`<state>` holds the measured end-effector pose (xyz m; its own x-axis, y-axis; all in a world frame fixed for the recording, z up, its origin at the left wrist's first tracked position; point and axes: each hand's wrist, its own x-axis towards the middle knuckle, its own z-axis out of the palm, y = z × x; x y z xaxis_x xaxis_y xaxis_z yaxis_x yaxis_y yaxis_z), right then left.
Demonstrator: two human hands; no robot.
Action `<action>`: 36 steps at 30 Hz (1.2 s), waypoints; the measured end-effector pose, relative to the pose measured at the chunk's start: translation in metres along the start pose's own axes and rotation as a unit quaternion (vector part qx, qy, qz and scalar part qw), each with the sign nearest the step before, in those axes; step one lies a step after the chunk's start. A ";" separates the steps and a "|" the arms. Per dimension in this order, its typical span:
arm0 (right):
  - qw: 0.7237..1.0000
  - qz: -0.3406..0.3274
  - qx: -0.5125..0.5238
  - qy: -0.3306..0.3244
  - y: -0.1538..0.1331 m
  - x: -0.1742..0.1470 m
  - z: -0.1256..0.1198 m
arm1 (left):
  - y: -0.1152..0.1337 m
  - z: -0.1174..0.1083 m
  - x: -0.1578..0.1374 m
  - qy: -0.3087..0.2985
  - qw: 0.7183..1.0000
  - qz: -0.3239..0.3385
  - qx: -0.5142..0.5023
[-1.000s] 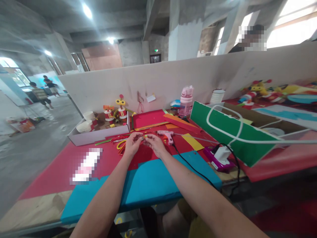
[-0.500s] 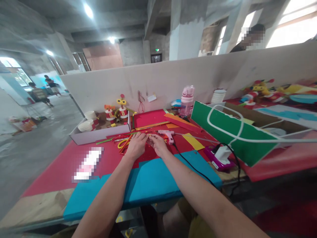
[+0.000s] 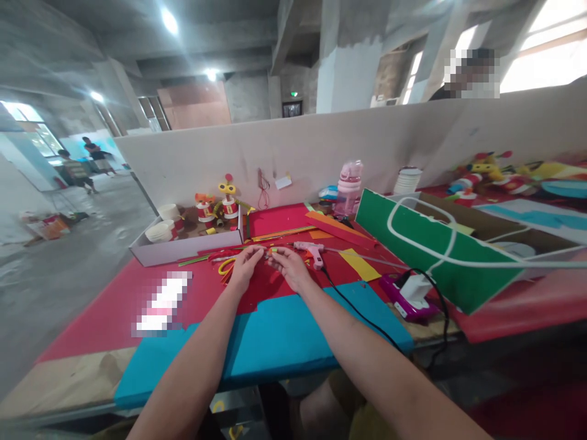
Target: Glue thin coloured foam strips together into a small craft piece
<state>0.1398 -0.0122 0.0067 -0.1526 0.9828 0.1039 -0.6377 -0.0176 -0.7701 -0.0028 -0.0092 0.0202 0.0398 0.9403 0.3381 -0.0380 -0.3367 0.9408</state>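
Note:
Both hands are close together over the red sheet, just beyond the blue covering (image 3: 293, 330). Between the fingertips of my right hand (image 3: 290, 267) is a small orange and yellow-green piece (image 3: 274, 250), perhaps paper; its shape is too small to make out. My left hand (image 3: 247, 266) is closed in a pinch just left of it, and whatever its fingertips hold is hidden. Beside the right hand lies a pink glue gun (image 3: 312, 252) with a black cord. Yellow-handled scissors (image 3: 225, 266) lie by the left hand, partly covered by it.
A shallow white box (image 3: 188, 249) at the back left contains paper cups and two small robot-like figures (image 3: 229, 205). On the right are a yellow strip (image 3: 360, 264), a purple power strip (image 3: 406, 299), a green-sided box (image 3: 431, 247) and a white looped cable. A pink bottle (image 3: 349, 186) stands behind.
My hands have drawn slightly apart, the left moving a little left and its fingers turning. The small orange and yellow-green piece at the right fingertips shows more clearly.

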 end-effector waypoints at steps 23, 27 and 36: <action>0.989 -0.049 -0.142 -0.008 0.003 -0.005 0.001 | -0.001 0.000 -0.001 -0.042 0.987 -0.106 -0.111; 0.979 -0.058 -0.193 -0.029 0.005 -0.004 0.001 | 0.000 0.001 -0.001 -0.034 0.985 -0.116 -0.124; 0.987 0.006 -0.149 -0.060 -0.001 -0.005 0.001 | 0.006 -0.001 -0.001 -0.025 0.977 -0.157 -0.142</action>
<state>0.1403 -0.0171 0.0079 -0.2585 0.9537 0.1537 -0.3876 0.0434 -0.9208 -0.0039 -0.0116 0.0252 0.1430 0.9889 0.0410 -0.2912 0.0025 0.9566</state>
